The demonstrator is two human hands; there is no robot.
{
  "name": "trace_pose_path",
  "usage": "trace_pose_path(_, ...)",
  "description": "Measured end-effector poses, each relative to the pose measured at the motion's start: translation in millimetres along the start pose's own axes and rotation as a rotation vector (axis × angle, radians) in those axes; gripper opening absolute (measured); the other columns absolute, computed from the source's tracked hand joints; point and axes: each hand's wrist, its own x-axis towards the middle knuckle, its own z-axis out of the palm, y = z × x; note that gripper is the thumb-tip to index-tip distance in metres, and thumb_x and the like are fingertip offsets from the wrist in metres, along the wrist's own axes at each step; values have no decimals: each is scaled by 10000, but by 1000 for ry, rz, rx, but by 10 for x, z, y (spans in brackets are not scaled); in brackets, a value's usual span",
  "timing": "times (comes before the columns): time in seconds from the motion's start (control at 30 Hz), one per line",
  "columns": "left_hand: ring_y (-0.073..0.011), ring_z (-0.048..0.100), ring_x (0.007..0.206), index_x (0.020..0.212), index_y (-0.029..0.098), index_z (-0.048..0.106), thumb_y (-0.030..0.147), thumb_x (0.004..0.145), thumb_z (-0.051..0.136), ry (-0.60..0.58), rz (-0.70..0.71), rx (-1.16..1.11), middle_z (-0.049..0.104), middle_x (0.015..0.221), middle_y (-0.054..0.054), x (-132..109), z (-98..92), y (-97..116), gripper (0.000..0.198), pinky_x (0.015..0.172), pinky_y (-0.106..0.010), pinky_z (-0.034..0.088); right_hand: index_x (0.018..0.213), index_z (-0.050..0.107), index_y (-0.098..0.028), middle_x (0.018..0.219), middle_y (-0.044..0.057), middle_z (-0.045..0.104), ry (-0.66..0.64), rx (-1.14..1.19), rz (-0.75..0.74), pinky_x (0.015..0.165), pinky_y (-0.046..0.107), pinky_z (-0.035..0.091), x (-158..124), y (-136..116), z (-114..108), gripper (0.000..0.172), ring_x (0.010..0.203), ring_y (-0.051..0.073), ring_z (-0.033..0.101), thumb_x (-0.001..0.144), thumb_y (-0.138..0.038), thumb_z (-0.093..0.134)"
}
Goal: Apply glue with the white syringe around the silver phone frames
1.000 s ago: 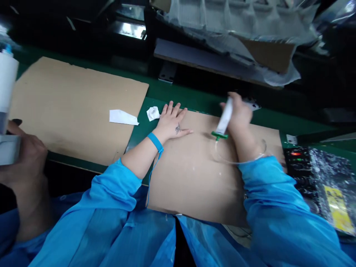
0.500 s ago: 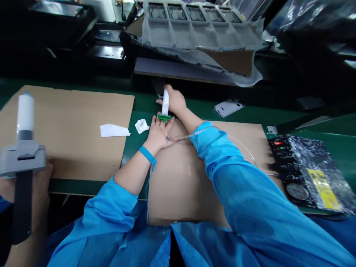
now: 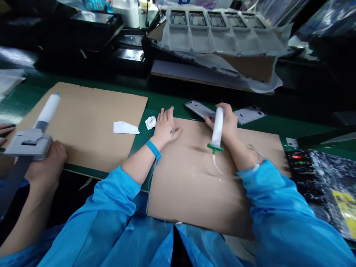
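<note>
My left hand lies flat with its fingers stretched out, at the left edge of a cardboard sheet; nothing is in it. A blue band circles that wrist. In my right hand is a white dispensing syringe, its green cap towards me and a clear tube running from it. Beside the fingers of that hand is a pale phone-shaped panel; whether they pinch its end I cannot tell. A second phone-shaped panel, with a cutout, lies just right of the hand.
Crumpled white paper and a flat paper strip lie to the left. A co-worker's hand holds a grey device with a white tube. A clear compartment tray stands behind. A control box sits at right.
My right hand has moved right and towards me with the syringe, away from my left hand. A phone-shaped panel now shows beside it. The view has shifted left.
</note>
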Motion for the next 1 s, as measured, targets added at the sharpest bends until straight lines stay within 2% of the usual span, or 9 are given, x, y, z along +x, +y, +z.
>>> trace_pose_path(0.07,-490,305,1785,1805,60,253,352,936,738,23,23,-8,428,1846,-273,-5,-54,-16,1038,1462,-635,318,1299,668,-310,970,64,800,-75,46,-83,837,545,682,-257,-4,-139,602,829,337,784,822,-622,861)
trace_pose_path(0.17,-380,517,1686,1802,58,260,204,932,585,39,67,-73,511,1794,-253,-18,-150,-40,940,1379,-508,479,1227,702,-317,1048,91,839,-225,156,-314,897,566,712,-473,8,-211,496,947,357,840,841,-580,869)
trace_pose_path(0.33,-368,734,1372,1665,112,512,337,1095,447,-18,139,-165,833,1367,-174,-43,-282,8,617,1248,-568,553,1215,745,-292,1154,129,859,-302,154,-512,1184,705,608,-466,-9,-133,385,1155,394,836,959,-576,793)
trace_pose_path(0.4,-370,781,1218,1620,122,574,454,1109,529,-51,176,-167,872,1115,-115,-76,-308,69,611,1222,-589,550,1228,755,-269,1206,160,857,-279,115,-477,1211,723,580,-453,-52,-98,432,1199,411,824,1014,-643,742)
trace_pose_path(0.53,-279,795,864,1552,179,642,567,1012,783,-255,264,-297,789,827,-3,-140,-294,159,679,936,-437,640,1272,734,-265,1270,171,854,-316,209,-407,1103,626,666,-530,-154,-58,472,1253,396,822,1078,-689,662)
trace_pose_path(0.67,-383,749,1157,1400,166,700,767,795,964,-166,252,-254,798,1082,-108,-114,-223,139,893,1077,-541,601,1364,670,-290,1193,128,881,-441,329,-209,1044,554,695,-632,-217,-51,530,1187,345,861,1098,-746,615)
trace_pose_path(0.77,-423,655,1357,1281,204,737,923,743,911,-186,342,-244,754,1318,-157,-81,-163,104,915,1232,-605,519,1406,639,-297,1200,118,884,-452,479,-106,1016,521,702,-653,-232,-42,583,1130,320,878,1061,-764,691)
trace_pose_path(0.87,-435,606,1471,1264,234,736,967,746,871,-230,410,-310,729,1394,-159,-78,-107,87,907,1332,-648,443,1397,666,-321,984,65,868,-315,728,-12,968,483,705,-639,-230,-32,579,1123,311,869,1027,-757,752)
trace_pose_path(1.0,-462,559,1568,1188,237,755,846,743,958,-237,408,-311,717,1453,-171,-102,-87,65,781,1393,-688,385,1134,798,-295,566,-25,583,-77,951,293,572,334,570,-607,-246,-48,596,611,222,687,1001,-862,671)
